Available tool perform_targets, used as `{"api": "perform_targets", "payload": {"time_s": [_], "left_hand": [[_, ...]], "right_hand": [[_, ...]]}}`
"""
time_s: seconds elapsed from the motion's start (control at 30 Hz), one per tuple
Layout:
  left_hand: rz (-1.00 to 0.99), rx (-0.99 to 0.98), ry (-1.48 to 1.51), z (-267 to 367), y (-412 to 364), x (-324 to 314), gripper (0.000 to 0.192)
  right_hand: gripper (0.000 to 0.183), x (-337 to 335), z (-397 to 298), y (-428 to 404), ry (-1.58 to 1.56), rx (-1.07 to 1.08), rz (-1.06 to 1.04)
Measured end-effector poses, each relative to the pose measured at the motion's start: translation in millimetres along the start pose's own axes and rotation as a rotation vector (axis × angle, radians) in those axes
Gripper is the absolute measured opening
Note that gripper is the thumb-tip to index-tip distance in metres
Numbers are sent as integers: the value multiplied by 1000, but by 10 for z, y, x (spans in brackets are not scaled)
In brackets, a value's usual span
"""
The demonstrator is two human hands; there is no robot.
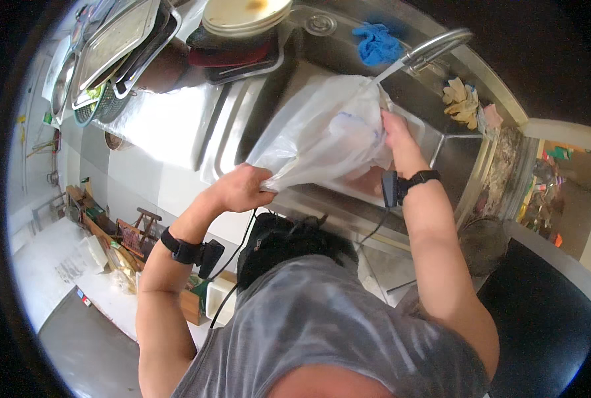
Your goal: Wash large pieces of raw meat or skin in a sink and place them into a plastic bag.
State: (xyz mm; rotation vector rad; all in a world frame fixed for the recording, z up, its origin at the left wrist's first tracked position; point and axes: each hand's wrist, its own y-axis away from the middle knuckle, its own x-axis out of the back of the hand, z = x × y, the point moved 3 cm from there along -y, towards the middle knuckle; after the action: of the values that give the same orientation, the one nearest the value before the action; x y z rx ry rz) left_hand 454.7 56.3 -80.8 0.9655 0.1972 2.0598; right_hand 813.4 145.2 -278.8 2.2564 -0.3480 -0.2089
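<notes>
A large translucent plastic bag (pixel 320 129) with blue marks stretches between my hands over a stainless steel sink (pixel 315 67). My left hand (pixel 245 188) is closed around a bunched end of the bag, near the sink's front edge. On the far right side of the bag, my right hand (pixel 397 130) grips the plastic. Water runs from a curved metal faucet (pixel 439 47) toward the bag's upper edge. Partly under the bag, a clear plastic tub (pixel 414 122) stands in the sink with something pinkish in it. What the bag holds cannot be made out.
A crumpled blue cloth (pixel 379 44) lies behind the sink basin, and pale gloves (pixel 460 103) rest at the right rim. Stacked bowls (pixel 245 15) stand at the back left. Beyond them, metal trays (pixel 121 45) lean above a green plastic basket (pixel 109 107).
</notes>
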Motion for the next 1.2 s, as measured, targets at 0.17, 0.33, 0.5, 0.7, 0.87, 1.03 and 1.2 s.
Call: {"api": "perform_targets", "payload": {"time_s": [0.17,0.33,0.5,0.7,0.87,1.03,1.2], "left_hand": [[-36,77,-41,37,-69,77,27],[79,122,-43,-80,82,-31,40],[72,141,-89,-32,68,-83,40],[87,186,-273,-162,64,-58,35],[166,137,-233,-212,108,24,14],[217,-103,-89,-17,213,228,10],[161,-175,-78,87,229,199,16]], "right_hand": [[25,3,-299,-318,431,571,212],[14,-549,-965,600,-198,183,-187],[29,-441,-565,12,793,218,-2],[43,-372,-451,-41,1058,502,22],[38,-422,-1148,680,950,683,-7],[32,-266,-1419,879,501,731,-156],[33,-578,-1198,1076,717,445,-124]]}}
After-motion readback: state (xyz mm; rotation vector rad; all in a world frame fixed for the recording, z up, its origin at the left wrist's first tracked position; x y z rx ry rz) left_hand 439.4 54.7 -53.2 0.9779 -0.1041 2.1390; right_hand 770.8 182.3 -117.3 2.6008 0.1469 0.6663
